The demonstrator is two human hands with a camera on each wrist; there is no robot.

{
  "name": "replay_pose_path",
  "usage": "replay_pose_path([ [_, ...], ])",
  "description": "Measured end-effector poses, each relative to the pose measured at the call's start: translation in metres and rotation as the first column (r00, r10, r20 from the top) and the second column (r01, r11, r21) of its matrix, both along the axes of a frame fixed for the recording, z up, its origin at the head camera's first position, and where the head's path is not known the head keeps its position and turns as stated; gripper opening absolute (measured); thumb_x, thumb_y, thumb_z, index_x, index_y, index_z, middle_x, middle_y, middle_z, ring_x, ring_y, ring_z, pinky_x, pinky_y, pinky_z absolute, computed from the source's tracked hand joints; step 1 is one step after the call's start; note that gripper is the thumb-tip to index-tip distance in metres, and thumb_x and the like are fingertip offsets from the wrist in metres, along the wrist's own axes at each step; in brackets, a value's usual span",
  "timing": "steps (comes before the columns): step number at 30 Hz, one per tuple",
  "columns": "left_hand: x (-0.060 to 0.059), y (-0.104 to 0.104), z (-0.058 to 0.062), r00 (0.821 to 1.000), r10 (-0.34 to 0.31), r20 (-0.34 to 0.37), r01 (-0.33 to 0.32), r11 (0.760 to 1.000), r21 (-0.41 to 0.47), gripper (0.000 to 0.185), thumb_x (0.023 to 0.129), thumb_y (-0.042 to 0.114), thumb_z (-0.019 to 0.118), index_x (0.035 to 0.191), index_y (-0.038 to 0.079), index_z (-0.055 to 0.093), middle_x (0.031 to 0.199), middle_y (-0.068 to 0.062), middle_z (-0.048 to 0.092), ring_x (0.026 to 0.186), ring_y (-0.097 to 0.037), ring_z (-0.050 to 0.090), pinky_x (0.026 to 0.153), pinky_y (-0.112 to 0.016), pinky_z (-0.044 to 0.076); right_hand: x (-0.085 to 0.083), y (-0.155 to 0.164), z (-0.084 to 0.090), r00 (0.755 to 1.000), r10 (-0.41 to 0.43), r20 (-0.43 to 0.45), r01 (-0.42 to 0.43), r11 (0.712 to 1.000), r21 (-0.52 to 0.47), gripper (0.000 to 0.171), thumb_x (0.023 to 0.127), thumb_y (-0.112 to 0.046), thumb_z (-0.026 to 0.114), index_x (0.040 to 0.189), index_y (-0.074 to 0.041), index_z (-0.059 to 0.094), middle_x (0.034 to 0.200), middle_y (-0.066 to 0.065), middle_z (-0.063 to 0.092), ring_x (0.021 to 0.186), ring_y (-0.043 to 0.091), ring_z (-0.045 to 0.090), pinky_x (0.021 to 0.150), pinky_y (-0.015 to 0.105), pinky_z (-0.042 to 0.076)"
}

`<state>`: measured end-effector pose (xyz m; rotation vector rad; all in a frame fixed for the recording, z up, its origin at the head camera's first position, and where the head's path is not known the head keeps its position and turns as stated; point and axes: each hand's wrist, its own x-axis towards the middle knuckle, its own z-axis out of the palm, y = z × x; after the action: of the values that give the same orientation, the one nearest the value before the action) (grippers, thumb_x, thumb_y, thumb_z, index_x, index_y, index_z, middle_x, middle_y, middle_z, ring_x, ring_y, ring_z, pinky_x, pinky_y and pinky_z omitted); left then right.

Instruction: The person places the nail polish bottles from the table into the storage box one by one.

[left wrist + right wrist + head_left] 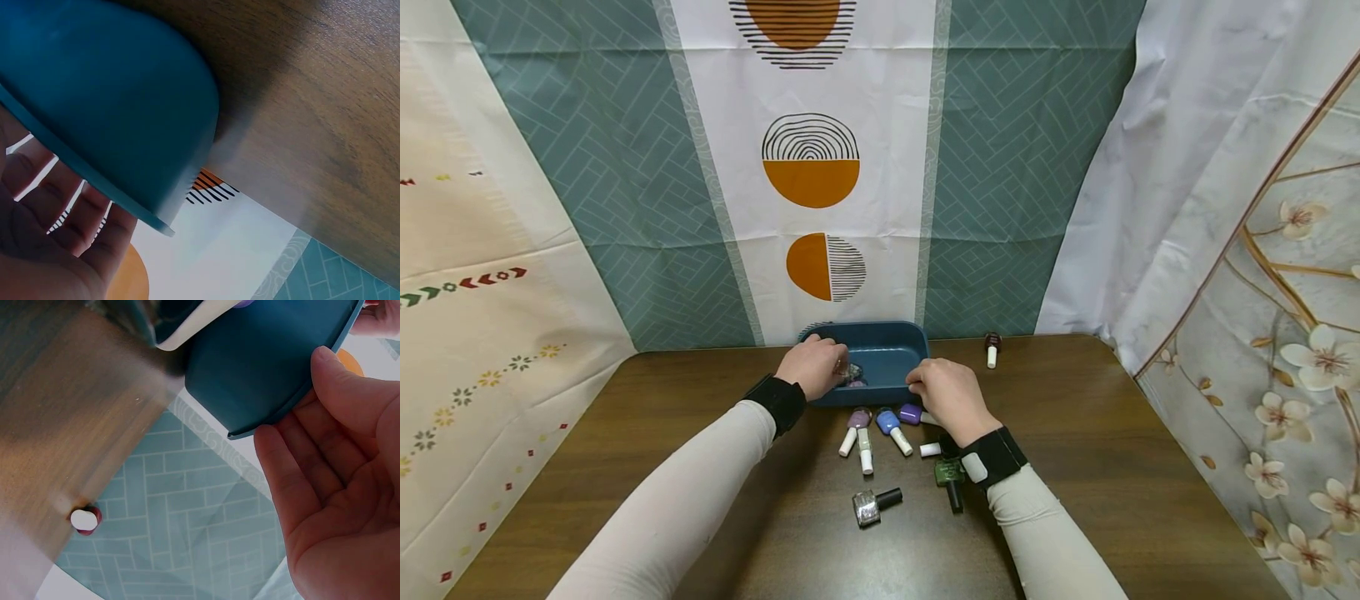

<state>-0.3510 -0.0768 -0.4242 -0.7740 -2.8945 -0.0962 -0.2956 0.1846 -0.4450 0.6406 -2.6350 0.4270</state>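
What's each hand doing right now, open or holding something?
Left hand: fingers reach over the blue tray's near rim; whether it holds anything cannot be told.
Right hand: open, fingers straight against the tray's corner.

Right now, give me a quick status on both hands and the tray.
Left hand over blue tray rim, right hand open at its corner. Nail polish bottles scattered in front.

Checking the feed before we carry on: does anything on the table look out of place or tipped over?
One dark red bottle lies alone beside the blue tray, apart from the others. The rest lie tipped and scattered in front of it, including the silver bottle. No spill shows.
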Motion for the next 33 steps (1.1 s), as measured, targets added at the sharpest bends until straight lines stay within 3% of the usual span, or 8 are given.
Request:
replay_pose_path([
  [17,-0.005,-0.006,-0.006,1.000,-0.022,0.009,0.022,0.999,0.037,0.016,0.093,0.015,0.092,0.101,0.011,0.079,0.090,-0.002,0.071,0.090,-0.028,0.062,0.082,-0.044,0.056,0.000,-0.002,-0.001,1.000,-0.004,0.008,0.004,1.000,0.003,0.006,0.097,-0.010,0.086,0.098,-0.015,0.088,0.092,0.000,0.077,0.092,0.025,0.076,0.079,0.045,0.063],
  [28,0.004,-0.019,-0.003,1.000,0.010,0.005,-0.010,0.994,0.105,0.034,0.099,0.020,0.087,0.128,0.006,0.079,0.117,-0.011,0.077,0.108,-0.032,0.067,0.100,-0.047,0.057,-0.001,-0.002,0.001,1.000,0.005,0.007,-0.005,1.000,0.003,0.005,0.097,-0.010,0.086,0.099,-0.014,0.088,0.092,0.000,0.077,0.092,0.025,0.076,0.080,0.044,0.063],
  [33,0.013,-0.019,-0.001,0.998,0.050,-0.032,-0.045,0.987,0.154,0.035,0.101,0.021,0.085,0.131,0.004,0.078,0.122,-0.013,0.076,0.115,-0.034,0.066,0.105,-0.050,0.054,0.001,-0.001,0.002,1.000,-0.001,0.015,0.001,1.000,0.001,0.005,0.097,-0.010,0.086,0.100,-0.013,0.088,0.093,0.001,0.077,0.094,0.025,0.076,0.081,0.044,0.063],
])
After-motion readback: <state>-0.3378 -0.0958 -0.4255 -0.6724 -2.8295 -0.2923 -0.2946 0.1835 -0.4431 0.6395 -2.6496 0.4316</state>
